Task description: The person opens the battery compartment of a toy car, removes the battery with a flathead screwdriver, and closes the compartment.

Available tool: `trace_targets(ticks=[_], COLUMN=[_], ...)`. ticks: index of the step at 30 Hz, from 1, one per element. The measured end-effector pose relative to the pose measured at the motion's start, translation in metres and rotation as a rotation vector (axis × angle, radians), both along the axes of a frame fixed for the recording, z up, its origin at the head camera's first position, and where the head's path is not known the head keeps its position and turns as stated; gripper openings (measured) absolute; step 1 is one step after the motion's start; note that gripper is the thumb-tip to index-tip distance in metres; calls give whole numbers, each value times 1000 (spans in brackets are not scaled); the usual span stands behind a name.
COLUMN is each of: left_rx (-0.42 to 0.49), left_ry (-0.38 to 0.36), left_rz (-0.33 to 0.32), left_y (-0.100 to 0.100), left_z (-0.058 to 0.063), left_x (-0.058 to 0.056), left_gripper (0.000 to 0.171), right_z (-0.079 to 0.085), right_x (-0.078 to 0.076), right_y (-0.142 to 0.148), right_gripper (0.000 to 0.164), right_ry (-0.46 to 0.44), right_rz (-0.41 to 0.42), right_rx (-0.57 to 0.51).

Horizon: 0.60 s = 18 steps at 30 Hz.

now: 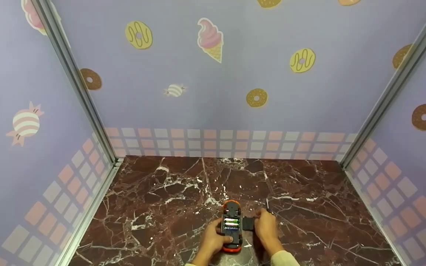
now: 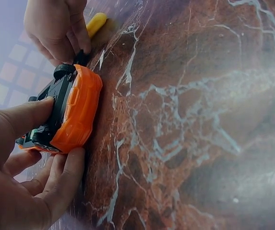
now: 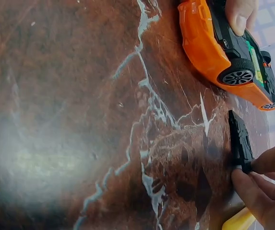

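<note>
An orange toy car point(image 1: 232, 250) is wheels-up on the marble-patterned table, its battery compartment uncovered with several batteries point(image 1: 231, 222) inside. My left hand point(image 1: 213, 237) grips the car from the left, thumb on the black underside point(image 2: 55, 112) and fingers along the orange body. Just right of the car, my right hand point(image 1: 267, 226) pinches a black battery cover point(image 3: 241, 142) by one end. A screwdriver with a yellow handle point(image 3: 239, 220) is close beside the right hand; its metal shaft point(image 1: 267, 203) points away past the fingers, and the hand hides part of it in the head view.
The dark red table point(image 1: 154, 207) has white veins and a few small pale scraps, one white sliver point(image 1: 248, 245) near the car. Patterned walls point(image 1: 183, 111) with metal corner posts point(image 1: 386, 88) enclose the table at the back and both sides.
</note>
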<state>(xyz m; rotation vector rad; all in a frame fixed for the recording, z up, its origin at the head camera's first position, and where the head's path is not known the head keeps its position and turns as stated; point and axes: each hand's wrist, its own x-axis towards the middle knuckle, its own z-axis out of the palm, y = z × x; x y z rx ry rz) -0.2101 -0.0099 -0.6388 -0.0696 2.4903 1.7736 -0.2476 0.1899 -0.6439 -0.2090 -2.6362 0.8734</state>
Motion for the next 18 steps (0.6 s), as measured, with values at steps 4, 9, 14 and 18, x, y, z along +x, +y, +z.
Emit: trace_targets(ticks=[4, 9, 14, 18], left_rx=[49, 72, 70, 70], left_ry=[16, 19, 19, 26], left_rz=[-4, -6, -12, -15], left_y=[0, 1, 0, 0], left_z=[0, 0, 0, 0], left_x=[1, 1, 1, 1], left_gripper=[80, 79, 78, 77], right_z=[1, 2, 3, 7], right_x=[0, 0, -1, -1], right_y=[0, 3, 5, 6], right_gripper=[17, 14, 13, 15], right_ry=[-5, -31, -39, -59], right_rz=[-13, -16, -10, -4], right_rx=[5, 17, 17, 5])
